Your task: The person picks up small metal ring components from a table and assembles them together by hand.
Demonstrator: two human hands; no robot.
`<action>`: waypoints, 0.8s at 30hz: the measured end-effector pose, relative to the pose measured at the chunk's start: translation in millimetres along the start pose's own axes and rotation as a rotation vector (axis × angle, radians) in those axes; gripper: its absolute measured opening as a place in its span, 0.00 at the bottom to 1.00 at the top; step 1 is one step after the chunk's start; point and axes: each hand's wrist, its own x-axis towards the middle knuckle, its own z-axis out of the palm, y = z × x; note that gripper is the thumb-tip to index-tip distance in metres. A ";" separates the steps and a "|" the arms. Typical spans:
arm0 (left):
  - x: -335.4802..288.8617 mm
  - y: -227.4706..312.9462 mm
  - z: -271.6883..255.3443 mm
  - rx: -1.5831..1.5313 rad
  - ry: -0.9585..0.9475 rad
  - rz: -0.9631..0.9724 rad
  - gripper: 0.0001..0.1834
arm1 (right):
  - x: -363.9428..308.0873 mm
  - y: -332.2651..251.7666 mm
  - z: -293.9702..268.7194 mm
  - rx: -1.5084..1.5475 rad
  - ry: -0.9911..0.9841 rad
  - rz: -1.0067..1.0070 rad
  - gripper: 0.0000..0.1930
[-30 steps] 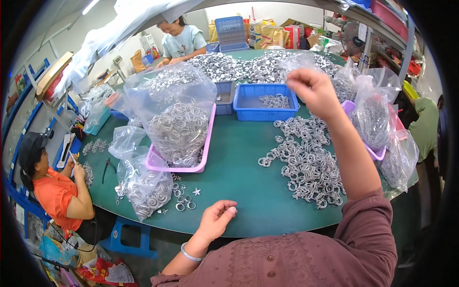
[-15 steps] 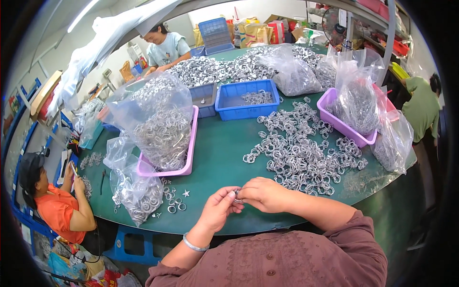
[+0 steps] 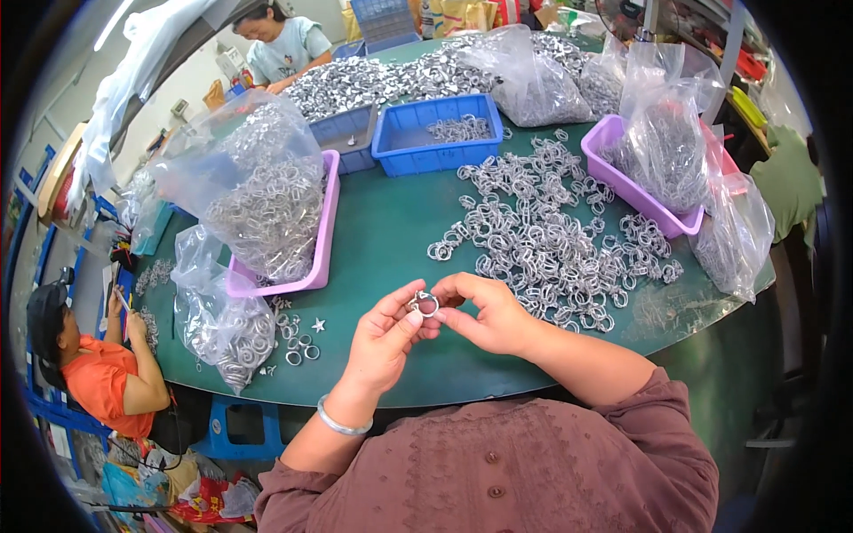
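Observation:
A silver metal ring (image 3: 429,307) is held up over the near edge of the table, with a small bit on its left side too small to make out. My left hand (image 3: 384,336) pinches it between thumb and fingers. On its other side, the fingertips of my right hand (image 3: 484,313) are closed on the ring too. Just beyond and to the right spreads a loose pile of silver rings (image 3: 542,240). Left of my hands lie a small star-shaped piece (image 3: 319,325) and a few loose rings (image 3: 303,348).
A blue bin (image 3: 435,158) holding some rings stands beyond my hands. Purple trays with plastic bags of metal parts stand at left (image 3: 325,233) and right (image 3: 613,173). A silver heap (image 3: 355,86) covers the far side. Co-workers sit at far left and across the table.
The ring has turned into clear view between my hands, and my right fingers have shifted to its right side. The whole view has tilted, so the table sits higher in the picture.

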 end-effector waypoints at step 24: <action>12.6 -1.6 -2.8 0.011 -0.017 -0.008 0.19 | 0.8 3.8 -4.4 0.040 0.039 0.100 0.08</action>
